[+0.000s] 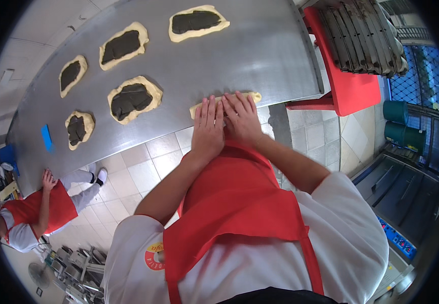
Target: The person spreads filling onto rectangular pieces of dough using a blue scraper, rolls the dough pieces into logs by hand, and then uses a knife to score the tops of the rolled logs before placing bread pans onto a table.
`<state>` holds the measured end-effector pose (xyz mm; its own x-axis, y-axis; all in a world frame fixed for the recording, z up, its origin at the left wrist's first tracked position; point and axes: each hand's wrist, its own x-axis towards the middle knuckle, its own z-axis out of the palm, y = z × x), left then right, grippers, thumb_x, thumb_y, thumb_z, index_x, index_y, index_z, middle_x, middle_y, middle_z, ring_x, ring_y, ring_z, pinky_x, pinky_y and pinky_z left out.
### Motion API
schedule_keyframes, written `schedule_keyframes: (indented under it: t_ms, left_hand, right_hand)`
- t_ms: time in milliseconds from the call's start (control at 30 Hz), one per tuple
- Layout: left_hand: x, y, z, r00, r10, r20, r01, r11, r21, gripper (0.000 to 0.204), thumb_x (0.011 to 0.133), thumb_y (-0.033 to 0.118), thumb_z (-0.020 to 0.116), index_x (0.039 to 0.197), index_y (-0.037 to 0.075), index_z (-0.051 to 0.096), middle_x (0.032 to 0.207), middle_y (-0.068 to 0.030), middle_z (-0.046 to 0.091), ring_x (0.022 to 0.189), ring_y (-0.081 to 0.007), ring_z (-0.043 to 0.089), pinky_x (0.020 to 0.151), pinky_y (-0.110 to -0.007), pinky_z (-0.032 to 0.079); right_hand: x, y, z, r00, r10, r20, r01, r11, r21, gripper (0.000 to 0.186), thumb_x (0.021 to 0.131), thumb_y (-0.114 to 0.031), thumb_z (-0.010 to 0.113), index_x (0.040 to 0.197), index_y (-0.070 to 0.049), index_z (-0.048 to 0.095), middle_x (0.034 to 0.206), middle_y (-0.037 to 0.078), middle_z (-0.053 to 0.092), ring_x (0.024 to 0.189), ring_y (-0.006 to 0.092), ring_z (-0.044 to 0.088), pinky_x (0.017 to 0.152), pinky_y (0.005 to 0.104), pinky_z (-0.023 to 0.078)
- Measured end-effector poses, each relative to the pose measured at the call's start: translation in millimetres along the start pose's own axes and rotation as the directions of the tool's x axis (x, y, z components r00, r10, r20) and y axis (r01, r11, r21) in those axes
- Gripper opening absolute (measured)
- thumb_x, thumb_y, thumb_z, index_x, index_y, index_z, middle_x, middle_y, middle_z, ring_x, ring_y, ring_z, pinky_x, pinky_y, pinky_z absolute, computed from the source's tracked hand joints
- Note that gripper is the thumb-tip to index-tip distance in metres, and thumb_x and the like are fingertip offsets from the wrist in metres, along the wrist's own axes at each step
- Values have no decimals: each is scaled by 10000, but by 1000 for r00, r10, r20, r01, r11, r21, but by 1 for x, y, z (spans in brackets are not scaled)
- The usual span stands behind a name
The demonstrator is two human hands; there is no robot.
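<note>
A rolled length of pale dough point(252, 96) lies near the front edge of the steel table. My left hand point(209, 124) rests flat on its left part, and my right hand point(242, 117) lies flat on it close alongside. The fingers of both hands are stretched out over the roll, hiding much of it. To the left are several flattened dough pieces, each topped with a dark sheet of filling; the nearest dough piece point(156, 96) is left of my left hand, and another dough piece point(224, 24) is toward the far edge.
A blue scraper-like piece point(46, 137) lies at the table's left end, where a co-worker in a red apron point(60, 207) has a hand at the edge. Stacked dark metal pans point(361, 35) stand on a red plastic stand point(351, 93) at the right.
</note>
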<state>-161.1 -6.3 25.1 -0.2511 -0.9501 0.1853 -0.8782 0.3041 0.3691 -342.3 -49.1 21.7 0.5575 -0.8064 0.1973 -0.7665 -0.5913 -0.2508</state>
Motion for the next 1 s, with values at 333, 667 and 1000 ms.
schedule_keyframes:
  t_ms: [333,667,1000]
  left_hand:
    - [176,-78,10,965,-197,-172,250,890,381,725,1116,471,401,1698,44,336,1774,-255,259,1646,-510,168,1320,-664,124]
    - [44,16,-4,979,-147,140,135,987,92,946,927,430,746,1685,26,349,1773,-190,292,1631,-532,181,1313,-684,123]
    - [115,49,48,988,145,49,-151,979,135,628,1042,369,655,1541,12,523,1456,-130,608,1334,-288,563,1185,-478,396]
  right_hand:
    - [190,76,15,974,189,-126,-209,963,-170,598,1123,-502,426,1634,-198,489,1744,143,373,1599,454,317,1274,711,215]
    - [26,41,-5,973,201,-113,-195,979,59,547,1067,-293,613,1602,-210,538,1703,113,429,1575,419,361,1268,647,274]
    - [-7,56,-5,599,797,-77,-458,421,783,587,1017,2,554,1588,12,418,1243,230,766,1061,366,776,953,436,606]
